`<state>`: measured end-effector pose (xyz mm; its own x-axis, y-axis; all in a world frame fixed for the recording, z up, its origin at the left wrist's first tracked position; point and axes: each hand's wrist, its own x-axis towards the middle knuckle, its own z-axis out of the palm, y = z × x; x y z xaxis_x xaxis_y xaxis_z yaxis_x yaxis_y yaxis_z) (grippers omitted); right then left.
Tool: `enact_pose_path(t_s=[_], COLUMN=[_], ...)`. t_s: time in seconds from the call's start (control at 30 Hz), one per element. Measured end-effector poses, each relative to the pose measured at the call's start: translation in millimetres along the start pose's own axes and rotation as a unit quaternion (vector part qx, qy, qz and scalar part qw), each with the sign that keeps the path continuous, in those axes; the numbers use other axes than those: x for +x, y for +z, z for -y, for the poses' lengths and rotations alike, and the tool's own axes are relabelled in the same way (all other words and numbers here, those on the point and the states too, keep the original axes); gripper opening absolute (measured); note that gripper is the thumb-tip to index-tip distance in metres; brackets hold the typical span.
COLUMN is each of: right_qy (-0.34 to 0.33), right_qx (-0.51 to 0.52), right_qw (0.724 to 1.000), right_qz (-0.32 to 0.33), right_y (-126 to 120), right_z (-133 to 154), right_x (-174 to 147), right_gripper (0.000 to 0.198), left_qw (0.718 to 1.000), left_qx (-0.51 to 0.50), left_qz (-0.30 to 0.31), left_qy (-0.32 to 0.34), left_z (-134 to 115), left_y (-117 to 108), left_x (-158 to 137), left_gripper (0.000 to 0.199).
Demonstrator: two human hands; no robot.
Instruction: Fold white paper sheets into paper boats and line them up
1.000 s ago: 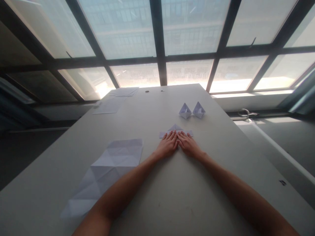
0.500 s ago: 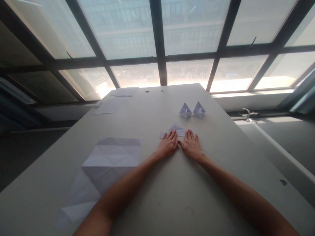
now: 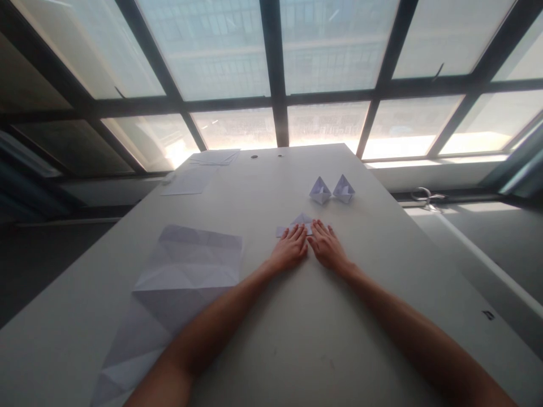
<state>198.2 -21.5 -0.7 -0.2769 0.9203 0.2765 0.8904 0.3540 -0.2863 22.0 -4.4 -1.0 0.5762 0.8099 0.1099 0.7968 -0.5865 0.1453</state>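
A small folded sheet of white paper [image 3: 302, 219] lies on the table, with a triangular peak at its far side and a flat strip along its near side. My left hand [image 3: 291, 246] rests flat on the strip's left part, fingers stretched out. Beside it my right hand [image 3: 326, 244] presses on the right part, its fingers extended and lying flat. The two hands nearly meet, and they cover most of the strip. Just beyond stand two folded paper boats, the left boat [image 3: 319, 191] and the right boat [image 3: 343, 189].
A large creased paper sheet [image 3: 190, 260] lies to the left, partly under my left forearm. More paper sheets [image 3: 189, 182] lie at the table's far left corner. The white table [image 3: 271, 339] reaches toward the windows. A metal ring-shaped object [image 3: 421, 194] is off the right edge.
My right hand has slid left toward the middle of the folded paper, closer to my left hand. The creased sheet's far edge has lifted or shifted slightly. My left hand stays nearly still.
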Motion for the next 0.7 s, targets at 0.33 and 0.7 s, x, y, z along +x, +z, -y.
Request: enact_pose_path(t_s=[0.33, 0.7], right_qy=[0.044, 0.083], right_qx=[-0.015, -0.030], right_qw=[0.998, 0.995], right_qz=[0.031, -0.049], right_y=[6, -11], right_z=[3, -9], right_x=[0, 1], right_gripper=[0.066, 0.031], left_qw=[0.990, 0.978], left_qx=[0.008, -0.044], left_qz=[-0.040, -0.074], left_qy=[-0.139, -0.191], left_z=[4, 15], left_y=[3, -8], left_x=[1, -3], left_gripper=[0.070, 0.044])
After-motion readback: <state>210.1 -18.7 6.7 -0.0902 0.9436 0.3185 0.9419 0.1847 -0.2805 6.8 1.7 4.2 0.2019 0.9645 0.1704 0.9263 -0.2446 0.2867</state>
